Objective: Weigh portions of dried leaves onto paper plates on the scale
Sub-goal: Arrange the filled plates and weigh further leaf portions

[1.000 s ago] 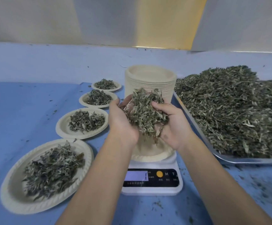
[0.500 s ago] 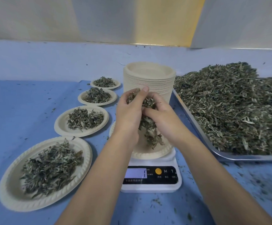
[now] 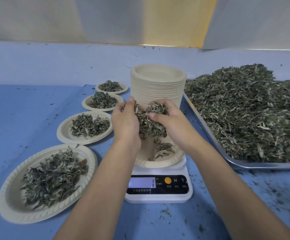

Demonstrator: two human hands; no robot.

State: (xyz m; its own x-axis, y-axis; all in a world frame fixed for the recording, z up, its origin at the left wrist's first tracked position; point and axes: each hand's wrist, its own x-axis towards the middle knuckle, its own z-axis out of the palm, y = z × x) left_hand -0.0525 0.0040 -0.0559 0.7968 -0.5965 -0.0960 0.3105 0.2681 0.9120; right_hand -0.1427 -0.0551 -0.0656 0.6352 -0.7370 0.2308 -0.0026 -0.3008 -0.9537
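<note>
At centre frame, both hands meet over the scale. Left hand (image 3: 125, 124) and right hand (image 3: 174, 126) cup one clump of dried leaves (image 3: 149, 122) between them, fingers (image 3: 165, 103) curled round it. They hold it above the paper plate (image 3: 158, 164) that sits on the scale (image 3: 158, 196). A few leaves lie in that plate already; most of the clump is in the hands. Portion only just begun, by my reading.

Left of frame: four filled plates (image 3: 4, 200) in a row on the blue desk (image 3: 28, 110), running from lower left back toward the middle. Those look done. A tall stack of unused plates (image 3: 158, 87) stands behind the hands. At right, a big heap of leaves (image 3: 244, 115) lies on a metal tray (image 3: 244, 165). Plenty left to weigh, I judge.

Hard to make out: the scale's display is lit, digits unreadable. Hands and wrists hide much of the plate on the scale. The tray is cut off at the right edge.
</note>
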